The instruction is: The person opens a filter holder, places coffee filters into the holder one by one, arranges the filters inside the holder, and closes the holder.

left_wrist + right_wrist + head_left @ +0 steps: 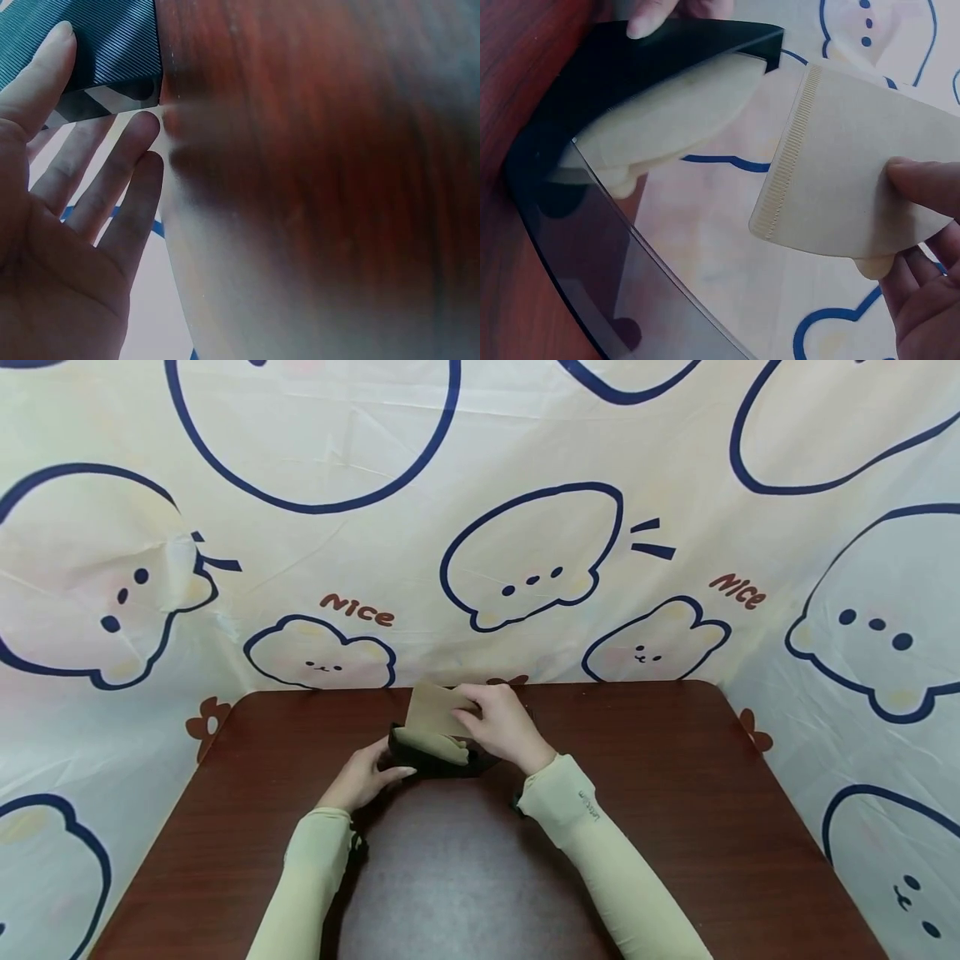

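My right hand (504, 725) pinches a tan cone coffee filter (825, 169) with a crimped edge and a small rounded tab. In the head view it is raised just behind a black filter holder box (423, 763). More coffee filters (694, 112) sit inside the box's mouth. A see-through smoky lid (656, 259) hangs open from the box in the right wrist view. My left hand (365, 777) holds the box's left end, thumb on the ribbed face (112, 41), with some fingers hidden behind it; the other fingers stretch out beside it.
The box is near the far edge of a dark reddish-brown wooden table (420, 877). A pale cloth (525, 443) with blue cartoon outlines hangs behind the table and along both sides.
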Demonstrator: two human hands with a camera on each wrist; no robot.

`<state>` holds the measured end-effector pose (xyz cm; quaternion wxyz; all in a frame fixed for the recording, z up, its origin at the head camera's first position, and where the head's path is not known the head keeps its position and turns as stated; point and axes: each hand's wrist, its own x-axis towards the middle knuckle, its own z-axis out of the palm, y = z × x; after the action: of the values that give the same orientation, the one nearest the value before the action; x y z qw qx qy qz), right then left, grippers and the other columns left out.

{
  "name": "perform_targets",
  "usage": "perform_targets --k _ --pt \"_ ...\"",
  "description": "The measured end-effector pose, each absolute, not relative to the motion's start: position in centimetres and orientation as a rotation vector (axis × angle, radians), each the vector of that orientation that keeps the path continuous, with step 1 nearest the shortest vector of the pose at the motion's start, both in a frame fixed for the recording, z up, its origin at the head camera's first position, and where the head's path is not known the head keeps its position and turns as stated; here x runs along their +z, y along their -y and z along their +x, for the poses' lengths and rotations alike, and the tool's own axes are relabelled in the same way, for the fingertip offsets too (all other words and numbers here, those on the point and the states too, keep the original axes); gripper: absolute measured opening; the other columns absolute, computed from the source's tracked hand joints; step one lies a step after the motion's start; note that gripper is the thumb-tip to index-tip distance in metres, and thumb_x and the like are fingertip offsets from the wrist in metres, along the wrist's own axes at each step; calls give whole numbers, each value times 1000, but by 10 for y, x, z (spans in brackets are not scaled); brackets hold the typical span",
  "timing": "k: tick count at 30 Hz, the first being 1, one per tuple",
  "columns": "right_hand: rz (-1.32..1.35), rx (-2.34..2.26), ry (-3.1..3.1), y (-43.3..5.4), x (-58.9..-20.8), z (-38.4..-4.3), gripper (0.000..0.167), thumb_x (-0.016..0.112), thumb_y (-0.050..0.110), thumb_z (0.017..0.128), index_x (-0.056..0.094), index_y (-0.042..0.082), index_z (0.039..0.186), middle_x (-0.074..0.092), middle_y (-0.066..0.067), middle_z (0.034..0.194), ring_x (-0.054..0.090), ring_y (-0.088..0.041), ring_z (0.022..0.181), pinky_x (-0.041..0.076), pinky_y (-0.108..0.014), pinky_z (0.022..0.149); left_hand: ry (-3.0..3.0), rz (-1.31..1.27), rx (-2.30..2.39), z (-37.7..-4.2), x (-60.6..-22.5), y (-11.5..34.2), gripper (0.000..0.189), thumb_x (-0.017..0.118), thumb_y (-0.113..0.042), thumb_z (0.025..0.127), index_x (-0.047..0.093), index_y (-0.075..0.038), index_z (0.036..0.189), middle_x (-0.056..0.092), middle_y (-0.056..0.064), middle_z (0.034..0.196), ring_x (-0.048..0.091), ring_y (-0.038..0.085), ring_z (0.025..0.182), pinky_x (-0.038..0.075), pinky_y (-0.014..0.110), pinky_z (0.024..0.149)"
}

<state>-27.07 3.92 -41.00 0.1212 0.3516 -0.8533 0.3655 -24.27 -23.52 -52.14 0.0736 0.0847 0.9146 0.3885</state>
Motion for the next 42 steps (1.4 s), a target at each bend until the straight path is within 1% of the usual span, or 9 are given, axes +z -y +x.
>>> perform_targets --k 1,4,6,10,15,20,27,36,42 --pt "1029 1068 2496 -37 -411 -271 5 73 9 96 72 12 93 64 2 75 49 -10 63 41 -24 64 -2750 253 1169 -243 -521 235 72 76 -41 94 46 -20 157 68 11 134 62 29 123 49 54 103" --pt "1037 1066 2506 -29 -416 -272 5 74 8 96 74 14 96 69 3 81 52 -8 66 43 -23 66 -2747 252 1179 -243 -521 235 70 77 -39 94 48 -21 155 70 10 127 67 27 106 52 50 95" --pt "1037 1063 2512 -24 -419 -273 6 75 8 95 76 14 97 73 3 86 56 -7 69 46 -23 69 -2749 257 1183 -243 -521 234 69 77 -37 94 49 -21 155 71 9 125 66 24 99 52 47 92" --pt "1034 1064 2531 -17 -425 -274 9 76 8 94 79 13 101 78 1 96 65 -8 76 53 -26 76 -2748 265 1179 -244 -521 234 67 77 -36 95 49 -21 154 71 8 123 64 21 97 52 46 91" --pt "1040 1027 2559 -12 -432 -276 9 76 8 94 79 12 102 79 -1 100 71 -11 86 56 -30 82 -2732 262 1185 -244 -520 235 63 76 -34 95 51 -21 152 71 7 115 62 19 86 52 40 83" --pt "1027 999 2597 -8 -438 -278 8 77 9 94 79 13 101 79 1 98 70 -11 85 55 -29 82 -2743 263 1181 -245 -520 235 64 76 -35 95 50 -21 152 71 7 118 63 20 89 51 41 85" --pt "1005 1047 2624 -8 -446 -278 7 77 10 94 79 13 99 78 1 97 69 -12 85 55 -29 82 -2756 272 1167 -244 -522 235 71 76 -37 95 46 -21 157 71 9 128 65 22 104 53 48 95" --pt "1007 1061 2670 -6 -458 -279 5 75 12 96 76 15 99 74 2 91 61 -10 76 50 -26 74 -2761 253 1158 -244 -520 233 67 77 -37 94 49 -21 153 72 7 118 63 20 93 52 43 88" --pt "962 1075 2702 -3 -464 -278 8 76 13 96 74 17 102 76 2 96 64 -11 80 52 -28 77 -2759 253 1166 -243 -520 233 65 77 -37 94 51 -20 151 72 7 118 62 19 88 50 40 85"
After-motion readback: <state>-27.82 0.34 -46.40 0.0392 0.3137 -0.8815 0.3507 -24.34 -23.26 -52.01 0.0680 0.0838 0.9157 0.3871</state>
